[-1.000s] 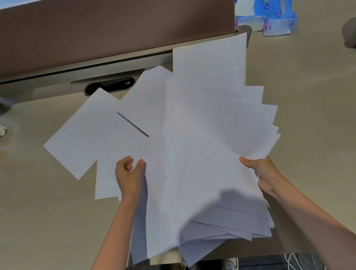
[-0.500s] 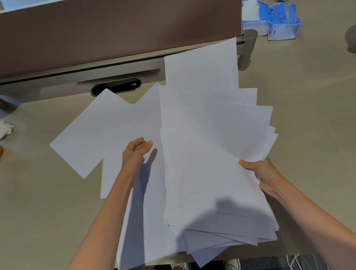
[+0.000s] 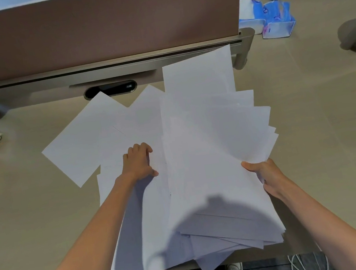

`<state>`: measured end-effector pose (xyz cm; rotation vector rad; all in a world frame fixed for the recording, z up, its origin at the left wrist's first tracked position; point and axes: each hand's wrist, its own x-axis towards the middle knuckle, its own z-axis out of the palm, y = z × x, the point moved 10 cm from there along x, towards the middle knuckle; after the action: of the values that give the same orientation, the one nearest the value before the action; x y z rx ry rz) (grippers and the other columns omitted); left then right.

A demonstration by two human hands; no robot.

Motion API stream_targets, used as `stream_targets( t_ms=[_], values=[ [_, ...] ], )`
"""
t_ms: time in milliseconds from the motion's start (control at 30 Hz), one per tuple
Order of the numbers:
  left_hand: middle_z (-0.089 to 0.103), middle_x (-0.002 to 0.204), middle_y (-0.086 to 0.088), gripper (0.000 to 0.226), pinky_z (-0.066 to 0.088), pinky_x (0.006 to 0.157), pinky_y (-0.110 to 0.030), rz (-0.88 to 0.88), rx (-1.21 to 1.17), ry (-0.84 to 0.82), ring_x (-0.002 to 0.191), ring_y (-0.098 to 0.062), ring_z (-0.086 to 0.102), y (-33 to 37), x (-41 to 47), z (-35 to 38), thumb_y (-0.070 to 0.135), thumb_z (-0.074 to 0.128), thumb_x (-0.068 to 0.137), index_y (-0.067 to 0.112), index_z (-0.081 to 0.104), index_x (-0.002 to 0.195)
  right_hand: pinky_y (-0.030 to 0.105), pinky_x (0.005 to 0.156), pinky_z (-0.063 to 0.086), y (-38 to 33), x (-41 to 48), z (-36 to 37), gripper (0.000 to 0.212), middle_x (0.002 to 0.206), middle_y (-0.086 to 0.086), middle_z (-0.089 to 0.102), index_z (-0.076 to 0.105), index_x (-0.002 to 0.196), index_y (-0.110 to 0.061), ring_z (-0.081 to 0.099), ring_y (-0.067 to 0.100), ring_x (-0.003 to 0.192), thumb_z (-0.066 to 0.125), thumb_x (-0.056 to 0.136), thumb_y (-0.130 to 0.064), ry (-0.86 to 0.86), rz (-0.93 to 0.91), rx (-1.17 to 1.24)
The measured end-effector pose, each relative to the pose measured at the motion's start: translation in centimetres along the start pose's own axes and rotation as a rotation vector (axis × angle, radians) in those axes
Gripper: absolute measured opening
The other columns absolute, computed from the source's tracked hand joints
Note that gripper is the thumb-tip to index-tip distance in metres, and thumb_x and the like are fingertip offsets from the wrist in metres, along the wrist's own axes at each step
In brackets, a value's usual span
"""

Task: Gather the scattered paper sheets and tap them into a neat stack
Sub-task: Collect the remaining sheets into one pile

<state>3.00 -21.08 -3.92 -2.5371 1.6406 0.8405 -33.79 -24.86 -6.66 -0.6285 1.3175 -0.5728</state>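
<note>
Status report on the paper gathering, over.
Left hand rests on loose sheets, fingers bent. Right hand grips fanned pile at its right edge. Pile uneven, overhanging desk edge. Nothing blocking.

Loose sheets [image 3: 85, 144] left of fanned pile [image 3: 212, 152] — desk [image 3: 312, 136] beneath, divider [image 3: 95, 29] behind

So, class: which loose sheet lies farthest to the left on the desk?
The diamond-turned sheet, left of the left hand; its corner sticks out past all the other sheets.
</note>
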Motion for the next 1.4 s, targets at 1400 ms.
stream_targets(
  t_ms=[1400],
  values=[
    [0.066, 0.092, 0.001, 0.015, 0.044, 0.089, -0.040, 0.455, -0.233, -0.250, 0.088, -0.018, 0.059, 14.0, 4.7, -4.6, 0.019, 0.058, 0.094, 0.032, 0.061, 0.086, 0.035, 0.088, 0.047, 0.2, 0.4, 0.9, 0.035, 0.097, -0.007, 0.070, 0.065, 0.098, -0.022, 0.066, 0.015, 0.092, 0.063, 0.083, 0.010, 0.095, -0.127, -0.063]
  ],
)
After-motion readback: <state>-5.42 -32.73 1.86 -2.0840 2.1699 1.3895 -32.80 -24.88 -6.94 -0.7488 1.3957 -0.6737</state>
